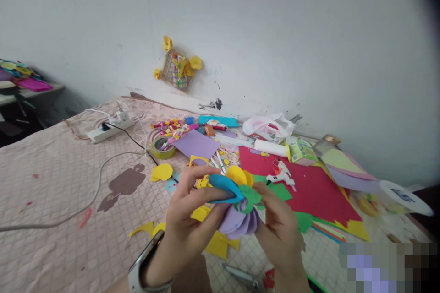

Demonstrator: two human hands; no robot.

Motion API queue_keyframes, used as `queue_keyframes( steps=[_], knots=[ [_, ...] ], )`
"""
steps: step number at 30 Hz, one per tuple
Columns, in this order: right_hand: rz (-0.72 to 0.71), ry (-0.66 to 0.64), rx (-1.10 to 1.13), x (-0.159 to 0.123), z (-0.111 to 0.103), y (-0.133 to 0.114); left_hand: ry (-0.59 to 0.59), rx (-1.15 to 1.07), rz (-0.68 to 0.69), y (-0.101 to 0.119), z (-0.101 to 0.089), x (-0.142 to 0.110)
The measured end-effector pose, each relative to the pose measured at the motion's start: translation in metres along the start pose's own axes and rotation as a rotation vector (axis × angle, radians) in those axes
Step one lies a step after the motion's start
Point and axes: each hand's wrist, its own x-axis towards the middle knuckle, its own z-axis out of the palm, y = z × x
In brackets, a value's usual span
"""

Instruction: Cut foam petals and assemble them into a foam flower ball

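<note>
Between my two hands is a felt flower [242, 227] with purple, blue and yellow petals and a green piece [248, 198] at its middle. My left hand [192, 213] pinches the folded blue petal [223, 188] between thumb and fingers. From the other side, my right hand [280, 224] grips the flower by its right edge, beside the green piece and the purple petals. Its fingertips are partly hidden behind the flower. Yellow felt scraps [218, 245] lie on the table below, and scissors [242, 277] rest near the front, partly covered by my right forearm.
A white glue gun [282, 175] lies on a red sheet [319, 192] at the right. A power strip [112, 129] with cables stands at the left. Behind my hands are a tape roll [162, 147], a purple sheet [196, 144] and a white plastic bag [268, 126].
</note>
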Motion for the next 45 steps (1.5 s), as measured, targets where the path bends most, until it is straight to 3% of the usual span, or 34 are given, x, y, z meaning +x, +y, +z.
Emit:
queue_keyframes(
  steps=[10,17,25,32,45],
  knots=[
    [0.040,-0.110,-0.122,0.003,0.003,-0.003,-0.015,0.040,-0.048,-0.003,0.003,-0.001],
    [0.057,-0.007,-0.091,0.000,0.000,0.002,0.005,0.030,-0.069,-0.003,0.001,-0.001],
    [0.190,0.184,0.135,-0.005,-0.004,0.010,0.026,0.056,-0.080,-0.003,0.003,0.000],
    [0.258,0.159,0.410,-0.003,0.002,0.012,0.026,0.050,-0.094,-0.003,0.003,-0.001],
    [0.218,0.223,-0.006,-0.012,-0.001,0.016,0.080,0.007,-0.089,-0.004,0.006,-0.009]
  ],
)
